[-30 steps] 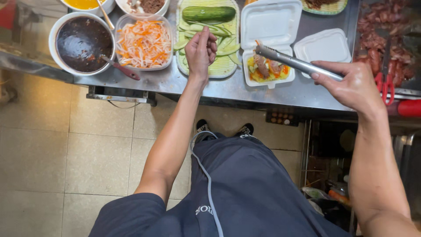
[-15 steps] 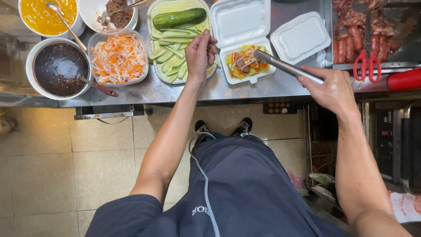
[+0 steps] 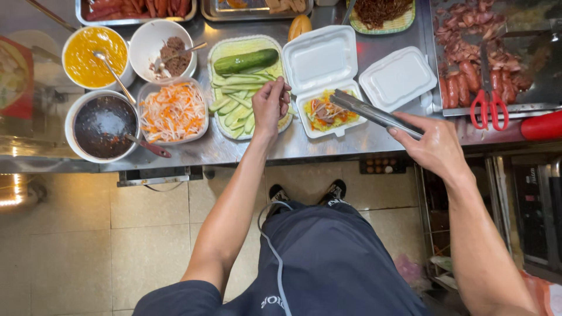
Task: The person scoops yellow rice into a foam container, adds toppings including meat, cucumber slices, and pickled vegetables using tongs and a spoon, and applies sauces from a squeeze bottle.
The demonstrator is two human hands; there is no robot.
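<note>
My left hand (image 3: 270, 106) hovers over the green tray (image 3: 240, 47) of cucumber slices (image 3: 234, 93), fingers pinched together above the slices; whether a slice sits between them I cannot tell. A whole cucumber (image 3: 246, 61) lies at the tray's far side. My right hand (image 3: 436, 146) grips metal tongs (image 3: 374, 112), whose tips rest over the food in an open white foam box (image 3: 325, 70). That box holds yellow and red food (image 3: 329, 113).
A second foam box (image 3: 398, 79) sits to the right. Left of the tray are shredded carrot salad (image 3: 174, 111), a dark sauce bowl (image 3: 100, 126), a yellow sauce bowl (image 3: 93, 55) and a meat bowl (image 3: 167, 55). Grilled sausages (image 3: 474, 64) and red scissors (image 3: 487, 108) lie far right.
My left hand has drawn its fingers into a pinch over the cucumber slices. The tongs stay over the open box. The view has shifted toward the counter.
</note>
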